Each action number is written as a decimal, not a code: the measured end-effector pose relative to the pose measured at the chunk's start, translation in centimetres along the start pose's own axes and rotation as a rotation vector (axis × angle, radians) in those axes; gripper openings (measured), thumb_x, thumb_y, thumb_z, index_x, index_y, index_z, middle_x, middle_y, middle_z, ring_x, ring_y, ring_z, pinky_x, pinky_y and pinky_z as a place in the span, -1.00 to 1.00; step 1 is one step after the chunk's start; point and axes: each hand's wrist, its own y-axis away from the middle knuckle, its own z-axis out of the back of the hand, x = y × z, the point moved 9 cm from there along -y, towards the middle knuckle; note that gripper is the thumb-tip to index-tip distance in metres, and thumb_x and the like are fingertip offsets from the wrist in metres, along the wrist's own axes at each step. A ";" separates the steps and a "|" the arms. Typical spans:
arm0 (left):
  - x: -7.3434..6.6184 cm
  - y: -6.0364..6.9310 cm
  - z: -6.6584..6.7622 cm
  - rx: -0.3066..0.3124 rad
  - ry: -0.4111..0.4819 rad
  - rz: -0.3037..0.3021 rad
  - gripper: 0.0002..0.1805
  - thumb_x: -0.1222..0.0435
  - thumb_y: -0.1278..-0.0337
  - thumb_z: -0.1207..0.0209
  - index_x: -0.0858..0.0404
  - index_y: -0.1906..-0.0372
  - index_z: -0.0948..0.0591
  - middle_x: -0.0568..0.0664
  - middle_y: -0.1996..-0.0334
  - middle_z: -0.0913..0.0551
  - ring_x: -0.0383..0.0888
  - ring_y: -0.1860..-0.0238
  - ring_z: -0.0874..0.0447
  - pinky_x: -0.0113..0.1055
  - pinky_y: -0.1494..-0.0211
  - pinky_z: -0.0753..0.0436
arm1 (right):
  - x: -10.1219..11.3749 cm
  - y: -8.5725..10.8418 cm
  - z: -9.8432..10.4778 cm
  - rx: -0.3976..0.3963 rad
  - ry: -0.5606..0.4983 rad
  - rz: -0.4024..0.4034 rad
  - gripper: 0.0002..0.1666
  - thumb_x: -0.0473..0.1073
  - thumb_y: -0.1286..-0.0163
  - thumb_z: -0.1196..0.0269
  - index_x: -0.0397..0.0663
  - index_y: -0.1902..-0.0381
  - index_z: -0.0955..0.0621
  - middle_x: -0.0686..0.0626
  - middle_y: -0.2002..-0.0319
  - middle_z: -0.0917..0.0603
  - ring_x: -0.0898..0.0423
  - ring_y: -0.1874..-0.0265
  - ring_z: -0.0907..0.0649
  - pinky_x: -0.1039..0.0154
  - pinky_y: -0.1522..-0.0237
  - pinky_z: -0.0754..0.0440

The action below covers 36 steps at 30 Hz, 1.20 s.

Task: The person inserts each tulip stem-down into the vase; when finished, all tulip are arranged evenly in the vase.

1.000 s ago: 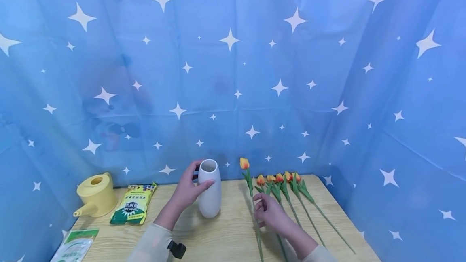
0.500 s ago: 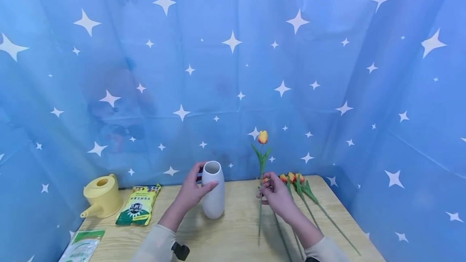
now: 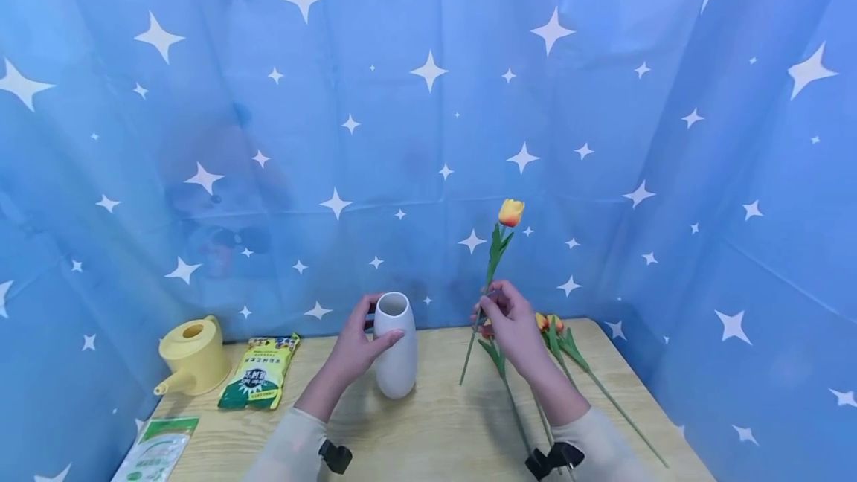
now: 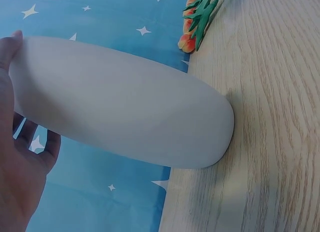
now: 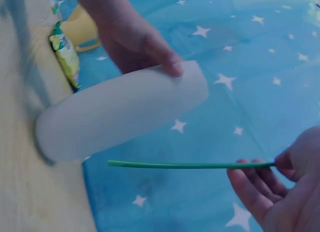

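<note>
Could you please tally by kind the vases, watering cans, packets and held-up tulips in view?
Vase: 1
Watering can: 1
Packets: 2 (yellow-and-green packet, green-and-white packet)
Held-up tulip: 1
Total: 5

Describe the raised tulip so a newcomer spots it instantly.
At the wooden table, the left hand holds a white vase. Right of it in the head view, the right hand holds the tulip by its stem. Its yellow-orange bloom stands above that hand against the blue curtain, while the other tulips lie on the table.
</note>
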 end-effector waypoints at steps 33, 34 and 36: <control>-0.2 -0.4 0.1 0.011 0.029 -0.021 -0.29 0.07 -0.32 -0.58 -0.06 -0.45 -0.48 -0.07 -0.33 -0.62 0.15 -0.35 -0.59 0.25 -0.35 -0.62 | 7.2 -5.4 -4.4 -0.095 -0.353 0.232 -0.53 -0.37 -0.66 -0.27 0.00 -0.33 -0.33 -0.13 0.12 -0.59 -0.04 0.15 -0.80 0.04 0.15 -0.88; -0.1 -0.4 0.1 0.010 0.029 -0.018 -0.29 0.06 -0.31 -0.58 -0.07 -0.45 -0.48 -0.07 -0.32 -0.62 0.16 -0.35 -0.59 0.26 -0.35 -0.63 | 7.3 -5.5 -4.3 -0.107 -0.359 0.240 -0.54 -0.37 -0.67 -0.26 0.00 -0.31 -0.33 -0.14 0.12 -0.59 -0.06 0.14 -0.80 0.03 0.14 -0.88; 0.0 -0.4 0.1 0.007 0.028 -0.011 -0.28 0.05 -0.31 -0.58 -0.08 -0.45 -0.48 -0.08 -0.32 -0.62 0.16 -0.34 -0.59 0.26 -0.34 -0.63 | 7.3 -5.7 -4.2 -0.133 -0.376 0.258 -0.56 -0.37 -0.67 -0.26 0.00 -0.28 -0.32 -0.18 0.09 -0.59 -0.12 0.11 -0.80 0.03 0.12 -0.88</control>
